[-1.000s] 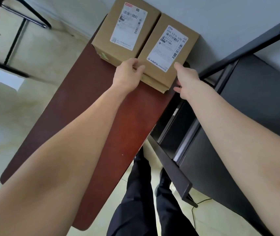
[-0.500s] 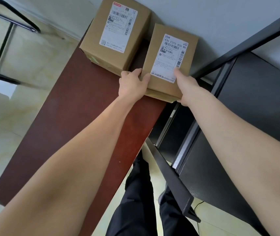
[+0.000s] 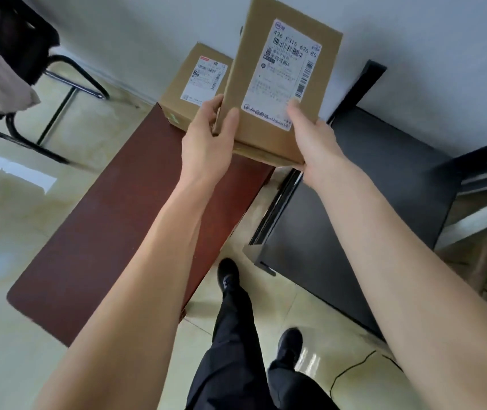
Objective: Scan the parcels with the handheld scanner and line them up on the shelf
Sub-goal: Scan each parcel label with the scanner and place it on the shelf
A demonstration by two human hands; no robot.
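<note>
Reddish-brown laminate covers the long table (image 3: 112, 232), which runs away toward a pale grey wall (image 3: 147, 31). At its far end, against the wall, sits a second cardboard parcel (image 3: 177, 93) with a white label on top. The held parcel (image 3: 251, 84) (label facing the camera) is raised clear of the tabletop, above the table's far right corner. The left hand (image 3: 206, 140) grips its left edge, thumb on the top face and fingers curled round the side. The right hand (image 3: 313, 137) holds its right near corner, thumb laid on the label, the other fingers hidden beneath. A black metal shelf (image 3: 354, 202) stands just right of the table. The floor (image 3: 29, 187) is glossy cream tile; a black-framed chair (image 3: 58, 84) stands at upper left.
</note>
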